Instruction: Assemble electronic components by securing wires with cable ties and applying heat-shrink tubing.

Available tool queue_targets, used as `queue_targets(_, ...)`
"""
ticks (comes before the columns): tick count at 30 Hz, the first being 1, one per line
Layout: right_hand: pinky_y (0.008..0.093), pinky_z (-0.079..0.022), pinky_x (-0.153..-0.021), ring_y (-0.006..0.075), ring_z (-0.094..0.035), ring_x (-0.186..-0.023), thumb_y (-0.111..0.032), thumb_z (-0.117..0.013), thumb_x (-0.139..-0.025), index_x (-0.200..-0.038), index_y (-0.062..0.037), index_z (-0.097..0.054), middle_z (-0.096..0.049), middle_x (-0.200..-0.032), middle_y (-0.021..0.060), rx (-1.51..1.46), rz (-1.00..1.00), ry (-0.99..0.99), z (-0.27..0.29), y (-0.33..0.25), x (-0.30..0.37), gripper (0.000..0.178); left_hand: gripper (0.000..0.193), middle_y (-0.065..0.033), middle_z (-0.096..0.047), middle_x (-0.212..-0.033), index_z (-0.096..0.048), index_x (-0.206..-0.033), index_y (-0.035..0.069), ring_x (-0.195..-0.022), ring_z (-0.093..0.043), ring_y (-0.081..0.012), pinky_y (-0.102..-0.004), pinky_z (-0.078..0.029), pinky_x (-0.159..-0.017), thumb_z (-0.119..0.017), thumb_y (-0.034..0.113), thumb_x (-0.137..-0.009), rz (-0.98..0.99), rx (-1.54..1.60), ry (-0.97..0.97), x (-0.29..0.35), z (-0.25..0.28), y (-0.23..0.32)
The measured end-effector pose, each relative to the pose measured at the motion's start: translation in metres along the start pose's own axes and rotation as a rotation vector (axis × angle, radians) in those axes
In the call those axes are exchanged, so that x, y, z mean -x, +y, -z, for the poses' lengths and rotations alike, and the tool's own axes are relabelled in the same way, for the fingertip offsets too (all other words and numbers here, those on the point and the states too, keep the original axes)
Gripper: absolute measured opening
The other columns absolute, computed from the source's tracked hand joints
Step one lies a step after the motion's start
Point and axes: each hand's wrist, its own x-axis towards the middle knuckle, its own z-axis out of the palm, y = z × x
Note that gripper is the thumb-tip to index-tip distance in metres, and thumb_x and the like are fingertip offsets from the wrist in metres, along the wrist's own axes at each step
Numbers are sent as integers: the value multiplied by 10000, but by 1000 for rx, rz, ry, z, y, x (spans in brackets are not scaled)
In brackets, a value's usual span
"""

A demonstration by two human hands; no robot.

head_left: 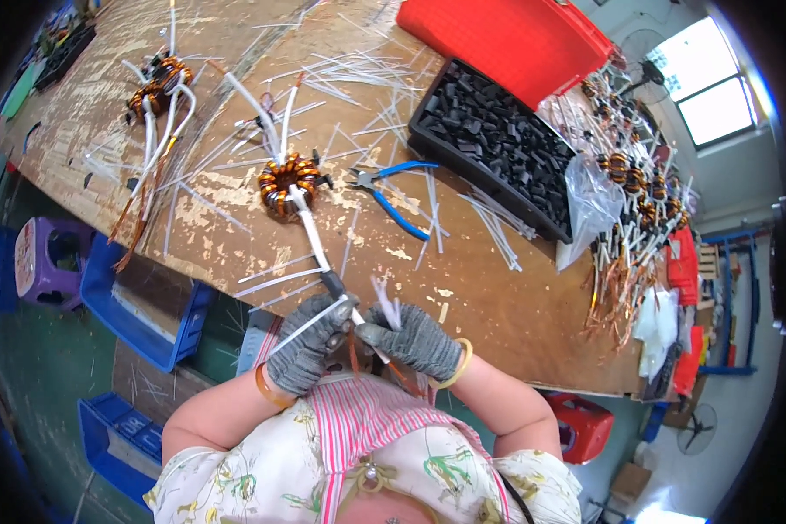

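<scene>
A ring-shaped copper-wound coil (288,185) lies on the bench ahead of me. From it a white-sleeved wire lead (317,240) runs toward me, with a black piece (332,282) around it just before my fingers. My left hand (310,345), in a grey glove, is closed on the lead, and a thin white strip (301,330) like a cable tie sticks out from its fingertips. My gloved right hand (415,345) pinches the lead beside it, and pale short strips (386,304) poke up from that hand. Bare copper ends (354,356) hang below.
Blue-handled cutting pliers (391,196) lie right of the coil. Beyond them stand a black bin (489,144) of small black pieces and a red crate (506,44). Another coil (159,87) lies far left, loose white strips (358,74) are scattered about, and more coils (642,188) are piled right.
</scene>
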Motion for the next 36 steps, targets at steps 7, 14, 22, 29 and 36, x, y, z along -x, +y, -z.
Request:
queue_targets(7,278,-433,-545,98,-523,-615,-253,-613,-883,-847,-52,-591,-569,-679,15,6,126,56,-11,19,3,205,173,35,-527,-703,-611,-1005,40,-544,-431,-33,-159,-331,-470,-596,178,-901,-22,264,13,-7,1,-3)
queue_targets(14,327,-479,-641,192,-590,-699,-143,-603,-848,-938,-45,-609,-626,-780,77,176,308,180,21,14,4,133,187,22,-577,-738,-630,-1027,35,-532,-431,1,-134,-321,-470,-592,169,-903,-14,-185,24,0,7,32)
queue_targets(22,415,-473,-816,356,-592,-906,-147,-626,-790,-1011,-58,-625,-632,-963,180,1189,441,959,185,13,-23,239,191,-20,-629,-782,-643,-994,-8,-656,-550,-70,-208,-441,-599,-648,121,-853,-388,-692,235,23,23,48)
queue_targets(29,453,-421,-812,320,-562,-903,-392,-705,-696,-980,-108,-617,-614,-921,127,1407,249,1116,196,21,-27,411,259,-84,-644,-921,-644,-1004,59,-862,-610,-216,-318,-469,-782,-660,4,-752,-958,-1313,473,14,42,91)
queue_targets(36,395,-440,-855,329,-571,-942,-51,-551,-807,-1015,-42,-622,-619,-995,154,1167,660,1083,188,26,-31,220,449,-95,-523,-1246,-516,-1247,130,-1180,-460,-257,-402,-338,-1000,-521,81,-801,-1084,-2156,332,-46,56,132)
